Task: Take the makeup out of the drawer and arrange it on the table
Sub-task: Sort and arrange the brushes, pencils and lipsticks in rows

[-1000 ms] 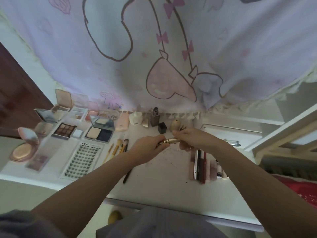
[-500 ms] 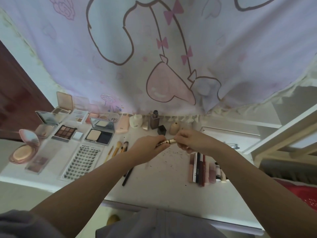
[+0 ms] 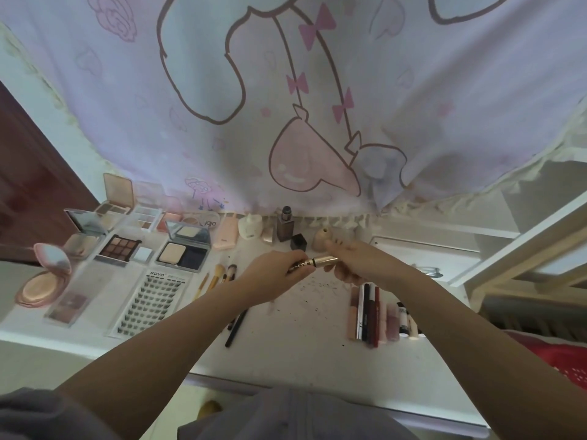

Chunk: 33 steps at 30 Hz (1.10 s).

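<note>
A slim gold makeup tube [image 3: 317,262] hangs level above the middle of the white table [image 3: 301,354]. My left hand [image 3: 273,274] grips its left end and my right hand [image 3: 355,263] grips its right end. A dark band shows on the tube between the two hands. Below my right forearm lies a row of lip tubes and pencils [image 3: 371,312]. Open powder compacts and eyeshadow palettes [image 3: 120,247] cover the table's left part, with a tray of false lashes [image 3: 149,304] in front of them. Several brushes [image 3: 222,274] lie beside my left wrist.
Small bottles and jars [image 3: 282,225] stand along the back edge under a hanging pink cartoon curtain [image 3: 286,106]. A black pencil [image 3: 235,328] lies under my left forearm. A white shelf frame [image 3: 524,246] stands at the right, a dark wooden door [image 3: 28,185] at the left.
Both hands keep their hold on the gold tube and have drifted slightly left and down. A little more of the tube shows between them.
</note>
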Each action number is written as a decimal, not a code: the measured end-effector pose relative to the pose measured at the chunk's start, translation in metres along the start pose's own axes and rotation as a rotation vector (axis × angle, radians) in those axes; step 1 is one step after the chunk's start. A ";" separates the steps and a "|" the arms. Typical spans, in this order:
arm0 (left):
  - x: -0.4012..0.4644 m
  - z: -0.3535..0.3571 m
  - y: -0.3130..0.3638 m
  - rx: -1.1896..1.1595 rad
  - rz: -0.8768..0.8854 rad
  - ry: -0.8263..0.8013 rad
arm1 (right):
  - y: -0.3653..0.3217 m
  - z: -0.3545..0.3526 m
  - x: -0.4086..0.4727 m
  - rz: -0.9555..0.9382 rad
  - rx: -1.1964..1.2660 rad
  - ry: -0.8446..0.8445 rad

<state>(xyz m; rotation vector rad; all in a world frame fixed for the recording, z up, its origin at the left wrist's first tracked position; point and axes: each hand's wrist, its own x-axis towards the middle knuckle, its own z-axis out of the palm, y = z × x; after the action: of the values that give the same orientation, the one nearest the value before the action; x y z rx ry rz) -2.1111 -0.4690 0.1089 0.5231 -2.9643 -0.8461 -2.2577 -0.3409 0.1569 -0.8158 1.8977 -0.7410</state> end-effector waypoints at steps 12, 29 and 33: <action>-0.002 0.005 -0.005 0.030 0.029 -0.006 | 0.007 -0.002 -0.001 -0.058 -0.020 -0.099; -0.013 0.007 -0.043 0.199 -0.021 -0.085 | 0.027 -0.014 0.006 -0.010 -0.127 -0.079; -0.007 0.014 -0.063 0.243 0.019 -0.146 | 0.042 0.004 0.014 0.044 -0.158 -0.043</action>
<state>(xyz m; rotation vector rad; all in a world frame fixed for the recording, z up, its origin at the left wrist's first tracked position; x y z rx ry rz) -2.0862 -0.5097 0.0656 0.4565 -3.2222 -0.5470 -2.2696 -0.3272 0.1161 -0.8777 1.9475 -0.5478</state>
